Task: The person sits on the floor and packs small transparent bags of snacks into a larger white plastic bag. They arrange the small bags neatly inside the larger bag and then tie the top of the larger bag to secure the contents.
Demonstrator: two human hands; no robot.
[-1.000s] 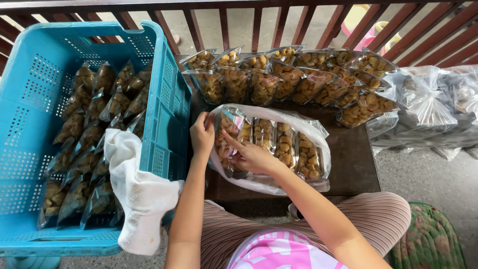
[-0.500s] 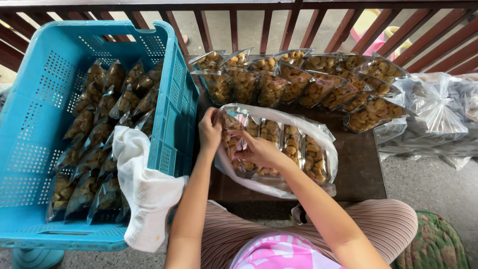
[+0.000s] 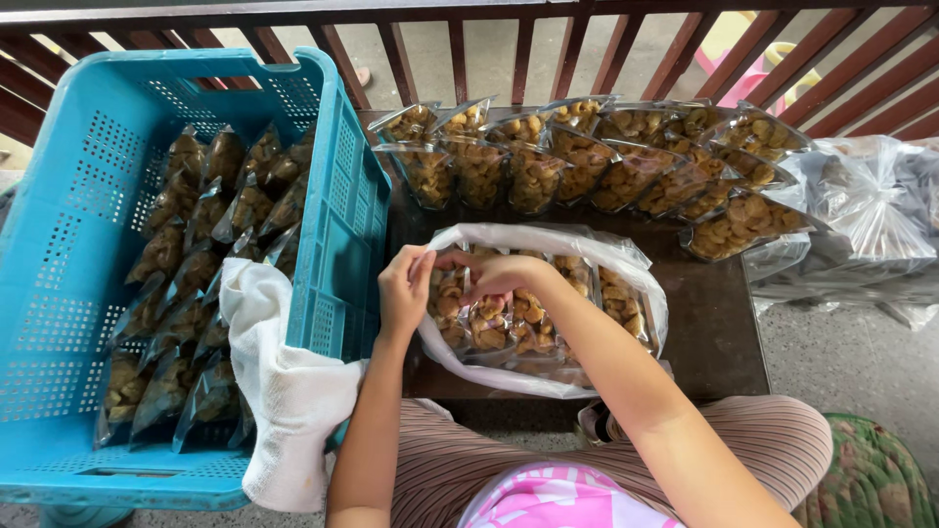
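- Both hands meet at the near-left rim of the big clear plastic bag [image 3: 626, 256] on the dark wooden table [image 3: 719, 323].
- Left hand [image 3: 403, 291] pinches the bag's edge, fingers curled narrow.
- Right hand [image 3: 497, 275] is closed around the top of a small snack packet [image 3: 489, 321] inside the bag.
- More packets stand in a row [image 3: 587, 156] behind; blue crate [image 3: 59, 293] with a white cloth [image 3: 289, 391] sits left.

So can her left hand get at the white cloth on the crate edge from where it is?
Probably yes. The left hand is at the clear bag's mouth, and the white cloth hangs just beside that forearm with nothing between them.
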